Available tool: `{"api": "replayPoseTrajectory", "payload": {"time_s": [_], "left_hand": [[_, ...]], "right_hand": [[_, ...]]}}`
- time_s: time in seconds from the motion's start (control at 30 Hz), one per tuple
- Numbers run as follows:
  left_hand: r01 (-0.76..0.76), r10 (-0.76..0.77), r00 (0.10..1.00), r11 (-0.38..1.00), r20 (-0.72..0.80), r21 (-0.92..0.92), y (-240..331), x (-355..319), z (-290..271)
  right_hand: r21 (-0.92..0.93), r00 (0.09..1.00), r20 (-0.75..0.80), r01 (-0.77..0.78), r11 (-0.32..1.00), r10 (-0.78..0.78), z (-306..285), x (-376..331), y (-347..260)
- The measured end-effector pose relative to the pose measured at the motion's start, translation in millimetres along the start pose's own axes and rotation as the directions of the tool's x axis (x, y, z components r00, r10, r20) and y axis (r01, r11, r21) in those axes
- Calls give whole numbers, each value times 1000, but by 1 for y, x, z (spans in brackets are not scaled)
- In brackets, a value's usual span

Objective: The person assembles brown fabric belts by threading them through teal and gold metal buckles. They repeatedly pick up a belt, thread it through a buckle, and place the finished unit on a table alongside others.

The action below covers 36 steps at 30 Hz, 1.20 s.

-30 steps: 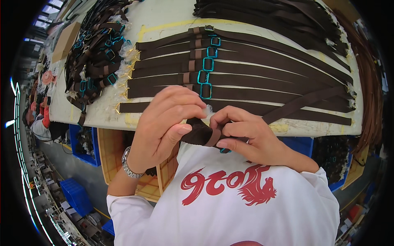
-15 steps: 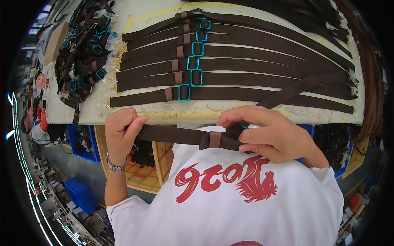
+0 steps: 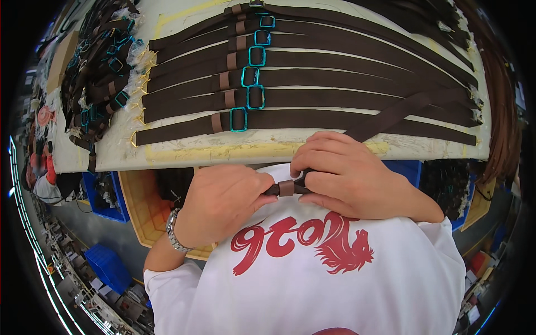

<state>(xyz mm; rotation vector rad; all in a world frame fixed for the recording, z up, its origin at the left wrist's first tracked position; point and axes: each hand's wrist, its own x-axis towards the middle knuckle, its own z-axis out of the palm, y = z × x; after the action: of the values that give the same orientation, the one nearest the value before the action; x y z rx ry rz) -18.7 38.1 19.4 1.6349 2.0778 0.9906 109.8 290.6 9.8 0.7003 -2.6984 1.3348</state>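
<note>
In front of my shirt, a dark brown webbing strap is stretched between my two hands. My left hand, with a metal watch on its wrist, is closed and pinches the strap just left of its lighter brown keeper loop. On the loop's other side, my right hand has its fingers curled round the strap. The strap's far length runs up over the table beyond my right hand. Beyond both hands, several similar straps lie side by side, with teal buckles and brown loops.
The pale table has its front edge just beyond my hands. A tangled heap of straps with buckles lies at its left end. Below stand a wooden box, blue crates and a crate of dark straps at right.
My left hand has moved right along the strap, close to the keeper loop and my right hand. The strap section between the hands is now shorter. The whole view has shifted slightly.
</note>
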Motion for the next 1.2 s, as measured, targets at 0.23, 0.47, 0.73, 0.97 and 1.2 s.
{"api": "replayPoseTrajectory", "payload": {"time_s": [0.23, 0.47, 0.73, 0.97, 1.2], "left_hand": [[-21, 18, 999, 994, -29, -104, -6, -19, 7], [72, -49, 993, 972, 106, -223, -12, -17, 0], [231, -189, 972, 863, 137, -449, -8, 0, 6], [300, -301, 945, 630, 130, -716, -11, -6, 21], [255, -157, 966, 683, 203, -685, -27, -7, -12]], "right_hand": [[72, 994, -64, 98, 993, -94, 8, -5, 8], [144, 997, -34, 75, 987, -70, 3, -7, 7], [411, 995, 50, -97, 906, 84, 2, 5, 5], [842, 883, 317, -430, 325, 346, 8, 8, 15], [792, 943, 315, -325, 518, 109, -12, 21, 16]]}}
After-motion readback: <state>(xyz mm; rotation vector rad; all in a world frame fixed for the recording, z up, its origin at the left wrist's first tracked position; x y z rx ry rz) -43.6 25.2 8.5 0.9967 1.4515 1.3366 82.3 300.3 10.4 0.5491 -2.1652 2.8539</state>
